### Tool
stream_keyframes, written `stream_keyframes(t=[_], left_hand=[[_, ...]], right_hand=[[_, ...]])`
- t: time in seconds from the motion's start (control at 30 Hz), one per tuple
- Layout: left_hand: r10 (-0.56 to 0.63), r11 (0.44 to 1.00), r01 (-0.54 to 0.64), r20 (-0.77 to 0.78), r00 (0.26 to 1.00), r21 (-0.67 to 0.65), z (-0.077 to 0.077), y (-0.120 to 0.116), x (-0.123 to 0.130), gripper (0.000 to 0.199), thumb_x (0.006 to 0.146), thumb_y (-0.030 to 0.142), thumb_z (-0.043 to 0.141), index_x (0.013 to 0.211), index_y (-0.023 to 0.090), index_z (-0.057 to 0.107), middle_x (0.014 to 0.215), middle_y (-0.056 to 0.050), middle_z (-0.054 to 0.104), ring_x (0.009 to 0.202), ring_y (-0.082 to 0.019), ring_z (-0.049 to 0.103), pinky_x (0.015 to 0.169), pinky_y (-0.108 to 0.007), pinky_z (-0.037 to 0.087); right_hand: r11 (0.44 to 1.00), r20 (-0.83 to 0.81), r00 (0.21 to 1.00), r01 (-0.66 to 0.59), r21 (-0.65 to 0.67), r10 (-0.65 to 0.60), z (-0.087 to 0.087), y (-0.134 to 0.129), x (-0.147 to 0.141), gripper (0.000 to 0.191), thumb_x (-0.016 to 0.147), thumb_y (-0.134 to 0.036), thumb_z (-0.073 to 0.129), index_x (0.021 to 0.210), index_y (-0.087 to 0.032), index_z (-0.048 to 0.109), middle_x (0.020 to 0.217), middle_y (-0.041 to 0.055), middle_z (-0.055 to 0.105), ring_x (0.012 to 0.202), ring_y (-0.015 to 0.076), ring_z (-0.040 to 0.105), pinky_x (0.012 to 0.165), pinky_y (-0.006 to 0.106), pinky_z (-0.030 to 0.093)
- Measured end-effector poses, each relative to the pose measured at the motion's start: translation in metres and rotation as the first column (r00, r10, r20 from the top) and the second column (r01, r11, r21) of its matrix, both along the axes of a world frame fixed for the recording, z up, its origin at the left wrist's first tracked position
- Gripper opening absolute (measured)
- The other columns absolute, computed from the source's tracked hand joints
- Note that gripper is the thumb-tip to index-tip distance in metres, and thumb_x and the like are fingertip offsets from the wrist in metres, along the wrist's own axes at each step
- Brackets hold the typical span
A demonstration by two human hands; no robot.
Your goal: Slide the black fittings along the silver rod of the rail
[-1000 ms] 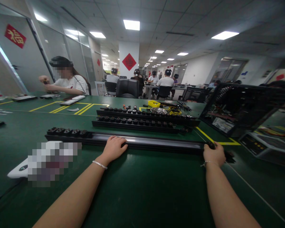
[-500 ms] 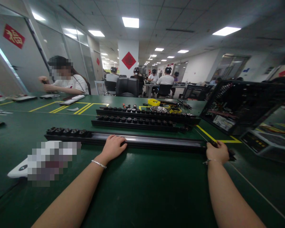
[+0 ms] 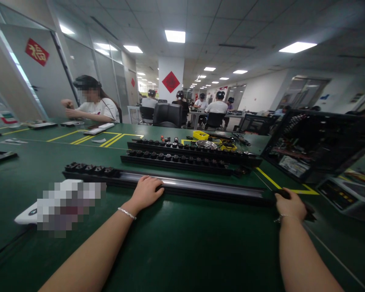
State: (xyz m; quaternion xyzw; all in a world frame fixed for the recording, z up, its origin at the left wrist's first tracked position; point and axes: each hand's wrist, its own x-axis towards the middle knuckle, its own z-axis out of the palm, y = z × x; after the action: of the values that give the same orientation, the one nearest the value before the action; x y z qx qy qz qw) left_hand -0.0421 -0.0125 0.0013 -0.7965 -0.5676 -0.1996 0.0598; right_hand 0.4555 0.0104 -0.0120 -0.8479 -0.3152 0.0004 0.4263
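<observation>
A long black power strip housing (image 3: 194, 190) lies across the table in front of me, with several sockets (image 3: 89, 168) in its left end and a bare shiny channel along the rest. My left hand (image 3: 147, 190) is closed over the middle of this housing, fingers across its top and thumb along the near side. At the right end, my right hand (image 3: 291, 203) is closed around a black piece (image 3: 283, 194), mostly hidden by the fingers; I cannot make out its kind. Dark bits show past that hand. Behind lie two more power strips (image 3: 176, 161) filled with sockets.
A white device (image 3: 48, 200), partly pixelated, lies left with a cable. An open computer case (image 3: 316, 146) and a power supply unit (image 3: 349, 198) stand right. Yellow trays (image 3: 200, 135) and a metal dish (image 3: 206, 144) are at the back. A person (image 3: 94, 103) sits across the table.
My right hand has shifted right and slightly toward me, still closed on the black piece. My left hand stays on the housing. The whole view has swung a little left and up.
</observation>
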Motion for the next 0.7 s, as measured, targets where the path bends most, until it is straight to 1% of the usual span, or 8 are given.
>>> stream_keyframes(t=[0.13,0.23,0.33,0.4,0.5,0.6,0.67,0.7], left_hand=[[0.001,1.0,-0.001,-0.003,1.0,-0.003,0.001,-0.001,0.001,0.024,0.083,0.038,0.044,0.092,0.026,0.063,0.093,-0.001,0.068,0.091,-0.019,0.057,0.096,-0.041,0.031],[0.001,1.0,-0.001,0.001,1.0,-0.008,0.001,-0.002,0.001,0.025,0.083,0.04,0.044,0.093,0.026,0.063,0.093,-0.001,0.068,0.092,-0.019,0.057,0.096,-0.041,0.031],[-0.006,1.0,0.006,0.011,1.0,-0.01,0.001,-0.002,0.001,0.028,0.085,0.042,0.041,0.092,0.026,0.063,0.093,-0.001,0.068,0.092,-0.019,0.057,0.096,-0.041,0.03],[-0.013,1.0,0.013,0.028,1.0,-0.006,0.002,-0.003,0.001,0.03,0.087,0.043,0.039,0.092,0.026,0.063,0.094,-0.001,0.067,0.093,-0.018,0.057,0.096,-0.041,0.031],[-0.014,1.0,0.013,0.086,0.996,0.012,0.003,-0.003,0.001,0.033,0.089,0.043,0.035,0.094,0.026,0.064,0.096,-0.002,0.065,0.095,-0.018,0.055,0.092,-0.038,0.035],[0.072,0.992,-0.088,0.161,0.984,0.091,0.004,-0.001,-0.002,0.031,0.087,0.04,0.039,0.099,0.025,0.063,0.103,-0.004,0.063,0.103,-0.02,0.052,0.094,-0.037,0.036],[0.2,0.959,-0.235,0.208,0.957,0.159,0.004,0.001,-0.009,0.029,0.085,0.038,0.043,0.103,0.024,0.062,0.113,-0.006,0.06,0.111,-0.022,0.048,0.099,-0.039,0.034],[0.274,0.93,-0.318,0.229,0.934,0.184,0.005,0.001,-0.014,0.031,0.084,0.037,0.045,0.107,0.023,0.061,0.119,-0.007,0.057,0.116,-0.024,0.044,0.101,-0.04,0.032]], right_hand=[[0.985,0.077,0.994,-0.067,-0.158,0.08,0.002,0.003,0.008,0.044,0.073,-0.035,0.055,0.115,-0.025,0.061,0.107,0.0122,0.063,0.095,0.0301,0.058,0.079,0.038,0.043],[0.971,0.089,0.992,-0.07,-0.23,0.092,0.003,0.005,0.008,0.044,0.074,-0.035,0.053,0.117,-0.025,0.06,0.108,0.0135,0.063,0.094,0.0318,0.058,0.075,0.04,0.043],[0.968,0.088,0.99,-0.084,-0.236,0.107,0.004,0.005,0.008,0.046,0.074,-0.034,0.053,0.119,-0.024,0.06,0.11,0.0143,0.062,0.096,0.0325,0.058,0.076,0.041,0.043],[0.971,0.066,0.992,-0.09,-0.221,0.107,0.007,0.003,0.007,0.049,0.073,-0.033,0.054,0.122,-0.024,0.058,0.106,0.0134,0.064,0.095,0.0316,0.058,0.078,0.04,0.043],[0.985,0.011,0.999,-0.044,-0.168,0.047,0.014,-0.002,0.003,0.053,0.072,-0.031,0.056,0.124,-0.025,0.056,0.097,0.0105,0.066,0.091,0.0292,0.06,0.077,0.038,0.044],[0.998,-0.09,0.996,-0.025,-0.06,0.019,0.014,-0.006,-0.003,0.05,0.071,-0.028,0.055,0.121,-0.026,0.058,0.087,0.008,0.067,0.078,0.0239,0.062,0.071,0.034,0.046],[0.998,-0.165,0.985,-0.054,0.029,0.058,0.009,-0.005,-0.004,0.048,0.071,-0.026,0.054,0.119,-0.023,0.06,0.08,0.0067,0.067,0.067,0.0203,0.062,0.064,0.03,0.047],[0.996,-0.162,0.984,-0.07,0.064,0.079,0.005,-0.004,-0.002,0.046,0.07,-0.025,0.053,0.116,-0.02,0.062,0.078,0.0069,0.067,0.064,0.0195,0.062,0.06,0.029,0.047]])
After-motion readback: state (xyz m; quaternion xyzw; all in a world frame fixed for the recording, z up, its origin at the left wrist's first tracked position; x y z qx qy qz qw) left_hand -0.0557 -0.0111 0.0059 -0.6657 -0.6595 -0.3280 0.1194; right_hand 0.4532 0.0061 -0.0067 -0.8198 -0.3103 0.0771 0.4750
